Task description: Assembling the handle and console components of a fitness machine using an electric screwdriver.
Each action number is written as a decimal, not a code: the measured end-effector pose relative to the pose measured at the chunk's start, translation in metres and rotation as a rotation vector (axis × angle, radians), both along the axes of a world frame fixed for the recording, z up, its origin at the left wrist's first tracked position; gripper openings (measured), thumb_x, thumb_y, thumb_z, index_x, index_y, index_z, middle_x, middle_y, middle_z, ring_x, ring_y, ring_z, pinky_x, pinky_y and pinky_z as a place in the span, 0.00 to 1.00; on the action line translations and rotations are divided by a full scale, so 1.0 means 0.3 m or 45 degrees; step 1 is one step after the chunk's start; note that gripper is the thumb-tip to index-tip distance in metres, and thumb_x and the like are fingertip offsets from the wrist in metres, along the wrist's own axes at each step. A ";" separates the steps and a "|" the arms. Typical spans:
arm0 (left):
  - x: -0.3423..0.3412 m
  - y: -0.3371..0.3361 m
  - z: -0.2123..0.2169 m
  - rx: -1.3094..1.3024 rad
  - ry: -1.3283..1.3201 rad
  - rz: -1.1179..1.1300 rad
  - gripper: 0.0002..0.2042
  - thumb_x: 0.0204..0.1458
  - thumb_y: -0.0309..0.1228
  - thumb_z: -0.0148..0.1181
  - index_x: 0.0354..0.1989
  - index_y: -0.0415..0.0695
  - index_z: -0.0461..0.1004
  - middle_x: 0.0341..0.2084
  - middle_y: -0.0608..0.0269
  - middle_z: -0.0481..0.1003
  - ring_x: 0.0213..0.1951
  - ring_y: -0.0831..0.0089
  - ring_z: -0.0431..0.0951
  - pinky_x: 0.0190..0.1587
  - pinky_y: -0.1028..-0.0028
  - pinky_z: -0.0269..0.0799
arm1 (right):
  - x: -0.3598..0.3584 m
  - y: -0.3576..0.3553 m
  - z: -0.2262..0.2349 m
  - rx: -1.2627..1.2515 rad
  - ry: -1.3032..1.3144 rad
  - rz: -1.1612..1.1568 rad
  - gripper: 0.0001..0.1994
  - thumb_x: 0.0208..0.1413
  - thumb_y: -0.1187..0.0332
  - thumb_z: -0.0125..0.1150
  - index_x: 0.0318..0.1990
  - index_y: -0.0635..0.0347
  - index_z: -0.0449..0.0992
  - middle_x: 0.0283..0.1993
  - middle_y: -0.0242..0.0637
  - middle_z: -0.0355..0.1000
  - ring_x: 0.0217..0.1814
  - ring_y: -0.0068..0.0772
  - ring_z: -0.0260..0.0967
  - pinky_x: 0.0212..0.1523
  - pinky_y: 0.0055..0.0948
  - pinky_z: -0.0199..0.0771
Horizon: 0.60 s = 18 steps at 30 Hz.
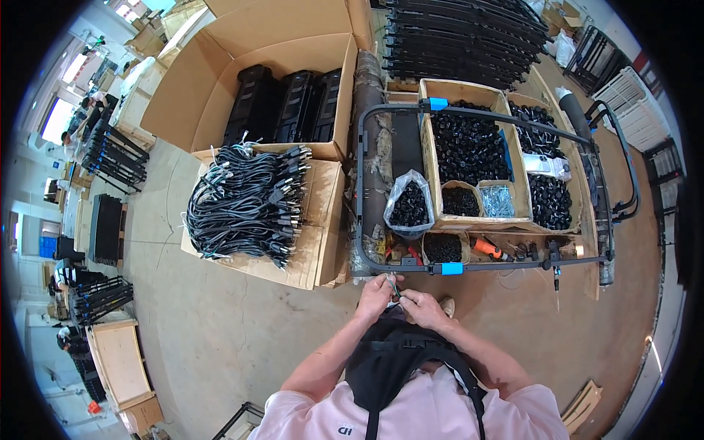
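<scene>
Concrete floor (220, 315) stretches through a busy workshop, where a co-worker (72, 343) is seen at far left, as a person in a pale pink shirt handles a thin dark cable (397, 290) held close to the body, just short of a black tubular frame (359, 191). The left hand (375, 296) and right hand (424, 309) are nearly closed, fingertips pinched together on the cable from either side; exactly how its ends lie is too small to tell. Handling it well would likely mean anchoring one part firmly with the left fingers while the right guides lightly, so that the slim strand neither kinks nor slips. Across the way forward runs the frame's near bar, wearing a blue sleeve (452, 268), a probable snag for loose cable. Beyond it, a wooden tray (428, 147) holds black fittings and silver screws (497, 201), with a plastic bag of black parts (408, 208) beside its left wall and an orange-handled tool (485, 247) in front. At left, a thick heap of black cables (246, 202) lies on cardboard, before an open carton (176, 110) of dark molded pieces.
</scene>
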<state>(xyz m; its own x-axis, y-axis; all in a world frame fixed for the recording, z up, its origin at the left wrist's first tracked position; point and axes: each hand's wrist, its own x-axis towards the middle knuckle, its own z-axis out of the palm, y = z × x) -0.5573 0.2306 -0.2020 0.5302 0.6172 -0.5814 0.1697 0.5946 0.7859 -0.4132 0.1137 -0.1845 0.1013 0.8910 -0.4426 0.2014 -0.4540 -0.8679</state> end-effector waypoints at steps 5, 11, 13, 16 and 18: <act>0.016 0.041 0.015 0.117 0.185 -0.100 0.14 0.69 0.36 0.55 0.40 0.40 0.82 0.23 0.70 0.74 0.24 0.80 0.70 0.28 0.75 0.67 | -0.002 0.003 -0.005 -0.034 0.003 0.010 0.16 0.69 0.60 0.53 0.52 0.61 0.80 0.42 0.53 0.79 0.46 0.56 0.78 0.48 0.45 0.76; -0.007 0.037 0.009 0.237 0.285 -0.101 0.13 0.66 0.36 0.58 0.40 0.36 0.80 0.25 0.63 0.77 0.26 0.75 0.74 0.32 0.69 0.72 | -0.002 0.041 0.016 0.002 0.003 0.016 0.15 0.70 0.60 0.53 0.51 0.60 0.79 0.35 0.49 0.78 0.40 0.49 0.79 0.44 0.44 0.76; -0.038 0.030 0.026 0.437 0.406 -0.207 0.13 0.65 0.35 0.59 0.43 0.35 0.79 0.29 0.59 0.78 0.29 0.69 0.76 0.36 0.65 0.74 | 0.004 0.063 0.013 -0.037 0.059 -0.040 0.15 0.70 0.60 0.53 0.51 0.60 0.80 0.34 0.46 0.78 0.39 0.43 0.79 0.44 0.41 0.77; -0.085 -0.026 0.138 1.447 0.500 -0.189 0.14 0.64 0.34 0.60 0.49 0.34 0.76 0.40 0.47 0.79 0.40 0.55 0.78 0.47 0.60 0.75 | 0.014 0.087 -0.015 -0.055 0.190 -0.153 0.15 0.72 0.61 0.52 0.51 0.62 0.80 0.32 0.41 0.79 0.37 0.32 0.78 0.42 0.36 0.77; -0.134 -0.057 0.207 1.426 0.533 -0.190 0.17 0.63 0.33 0.61 0.54 0.35 0.73 0.50 0.40 0.77 0.53 0.47 0.76 0.56 0.58 0.72 | 0.017 0.118 -0.029 -0.023 0.267 -0.201 0.15 0.73 0.62 0.51 0.51 0.63 0.81 0.32 0.38 0.79 0.36 0.27 0.77 0.41 0.33 0.77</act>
